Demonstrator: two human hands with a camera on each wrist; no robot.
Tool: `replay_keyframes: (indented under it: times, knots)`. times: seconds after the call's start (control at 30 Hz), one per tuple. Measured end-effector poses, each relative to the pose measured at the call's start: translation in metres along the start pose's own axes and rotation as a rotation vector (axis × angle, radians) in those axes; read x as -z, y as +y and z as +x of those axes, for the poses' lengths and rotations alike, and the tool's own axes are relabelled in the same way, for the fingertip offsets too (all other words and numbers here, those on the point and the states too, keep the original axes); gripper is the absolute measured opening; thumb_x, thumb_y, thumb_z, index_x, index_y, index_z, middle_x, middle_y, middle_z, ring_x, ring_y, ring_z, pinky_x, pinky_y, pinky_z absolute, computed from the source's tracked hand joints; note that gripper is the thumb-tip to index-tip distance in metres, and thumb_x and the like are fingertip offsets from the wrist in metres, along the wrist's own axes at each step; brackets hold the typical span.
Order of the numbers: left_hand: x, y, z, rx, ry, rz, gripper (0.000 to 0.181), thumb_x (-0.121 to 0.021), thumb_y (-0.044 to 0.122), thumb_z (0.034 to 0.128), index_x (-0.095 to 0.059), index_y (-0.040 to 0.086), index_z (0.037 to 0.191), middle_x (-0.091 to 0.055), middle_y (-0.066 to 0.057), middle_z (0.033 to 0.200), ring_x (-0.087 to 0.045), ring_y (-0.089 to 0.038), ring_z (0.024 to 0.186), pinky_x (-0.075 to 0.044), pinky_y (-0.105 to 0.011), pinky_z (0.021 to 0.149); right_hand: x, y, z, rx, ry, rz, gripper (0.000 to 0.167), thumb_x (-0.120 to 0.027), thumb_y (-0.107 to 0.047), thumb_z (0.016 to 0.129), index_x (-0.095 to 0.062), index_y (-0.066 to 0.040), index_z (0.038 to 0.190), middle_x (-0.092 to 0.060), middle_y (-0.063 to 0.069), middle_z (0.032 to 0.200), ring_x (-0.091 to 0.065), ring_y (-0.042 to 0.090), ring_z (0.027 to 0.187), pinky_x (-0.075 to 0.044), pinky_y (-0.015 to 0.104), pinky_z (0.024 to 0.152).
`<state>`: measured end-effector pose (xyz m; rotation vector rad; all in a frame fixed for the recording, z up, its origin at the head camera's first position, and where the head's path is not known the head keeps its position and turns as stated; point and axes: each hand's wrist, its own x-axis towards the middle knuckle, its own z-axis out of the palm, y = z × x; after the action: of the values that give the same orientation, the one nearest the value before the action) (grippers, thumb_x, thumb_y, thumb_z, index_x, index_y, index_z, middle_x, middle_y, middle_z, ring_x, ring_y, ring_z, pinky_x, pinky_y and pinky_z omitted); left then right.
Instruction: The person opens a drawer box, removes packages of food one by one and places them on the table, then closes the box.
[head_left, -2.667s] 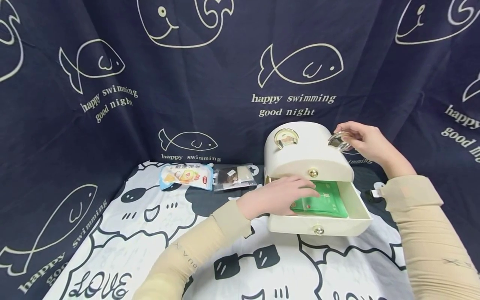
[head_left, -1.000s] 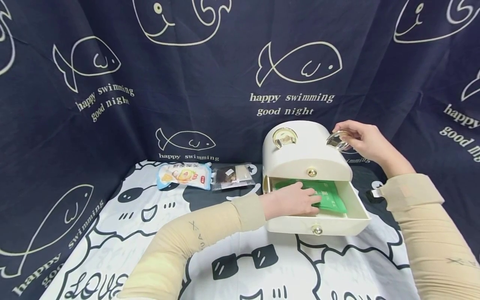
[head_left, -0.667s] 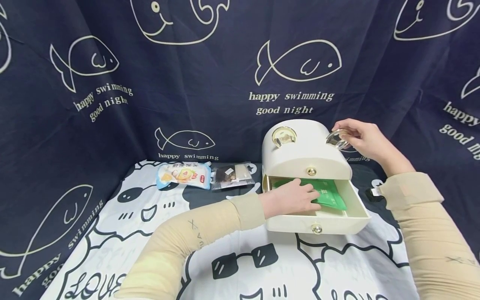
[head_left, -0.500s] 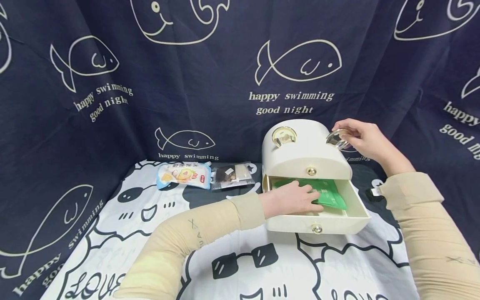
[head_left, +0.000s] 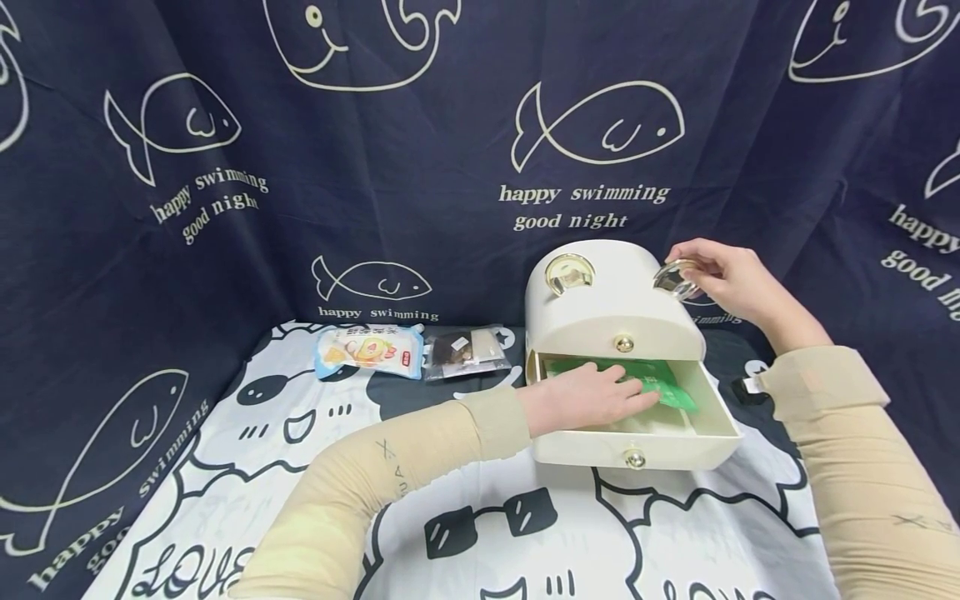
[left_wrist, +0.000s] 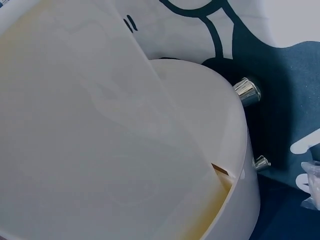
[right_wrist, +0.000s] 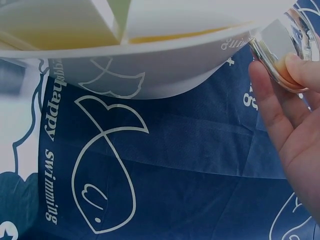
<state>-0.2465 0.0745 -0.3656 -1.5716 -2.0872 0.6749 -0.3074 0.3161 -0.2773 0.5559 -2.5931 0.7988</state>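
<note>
A cream rounded-top storage box (head_left: 615, 312) stands with its lower drawer (head_left: 675, 454) pulled out. Inside the drawer lies a green packet (head_left: 671, 387), partly covered by my left hand (head_left: 592, 396). The fingers of that hand lie nearly straight over the packet and touch it. At the box's upper right, my right hand (head_left: 723, 275) pinches a shiny round ear-like piece (head_left: 677, 280) between thumb and fingers. In the right wrist view, the same hand (right_wrist: 295, 110) grips that piece's curved rim (right_wrist: 272, 65). The left wrist view shows the box's pale surface (left_wrist: 125, 125), with no hand visible.
A blue-and-white snack packet (head_left: 369, 350) and a clear packet with dark contents (head_left: 465, 352) lie left of the box. A second shiny round piece (head_left: 570, 275) sits at the box's upper left. A dark printed curtain (head_left: 420, 167) hangs behind.
My left hand has reached farther right into the drawer, its fingers straightening over the green packet, which now sits deeper. My right hand keeps its grip on the ear-like piece.
</note>
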Motion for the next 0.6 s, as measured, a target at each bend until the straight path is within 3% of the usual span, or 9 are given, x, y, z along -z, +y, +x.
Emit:
replay_keyframes:
  times: [0.13,0.23,0.43,0.6]
  knots:
    - [-0.0006,0.0003,0.0003,0.009,0.027,0.019,0.037,-0.028,0.019,0.1018,-0.04,0.022,0.137,-0.05,0.009,0.126,-0.052,-0.012,0.103,-0.049,-0.022,0.064,0.0002,0.0,0.0001,0.008,0.004,0.017,0.025,-0.059,0.007,0.085,-0.064,-0.008,0.105,-0.063,-0.019,0.082,-0.062,0.0,0.071,-0.051,0.015,0.059]
    - [-0.0007,0.0001,0.0006,0.0,0.025,0.025,0.035,-0.029,0.021,0.1018,-0.042,0.026,0.134,-0.049,0.009,0.126,-0.051,-0.012,0.104,-0.049,-0.022,0.064,0.0005,-0.0004,-0.0002,0.008,0.005,0.018,0.025,-0.059,0.007,0.085,-0.064,-0.008,0.105,-0.059,-0.025,0.081,-0.061,0.0,0.071,-0.051,0.015,0.059]
    - [0.0004,-0.0001,0.0011,-0.029,-0.005,0.021,0.036,-0.03,0.022,0.102,-0.041,0.033,0.135,-0.049,0.007,0.129,-0.049,-0.014,0.108,-0.049,-0.026,0.068,0.0003,-0.0001,-0.0003,0.01,0.006,0.008,0.025,-0.059,0.006,0.086,-0.064,-0.008,0.105,-0.059,-0.026,0.081,-0.062,0.0,0.071,-0.051,0.015,0.059]
    - [0.0028,-0.0008,0.0006,-0.037,-0.023,0.026,0.038,-0.03,0.023,0.1021,-0.039,0.038,0.136,-0.049,0.008,0.129,-0.047,-0.015,0.109,-0.049,-0.03,0.072,0.0,0.0004,-0.0004,0.009,0.01,-0.009,0.025,-0.06,0.006,0.085,-0.064,-0.009,0.106,-0.066,-0.008,0.085,-0.061,-0.002,0.071,-0.051,0.015,0.059]
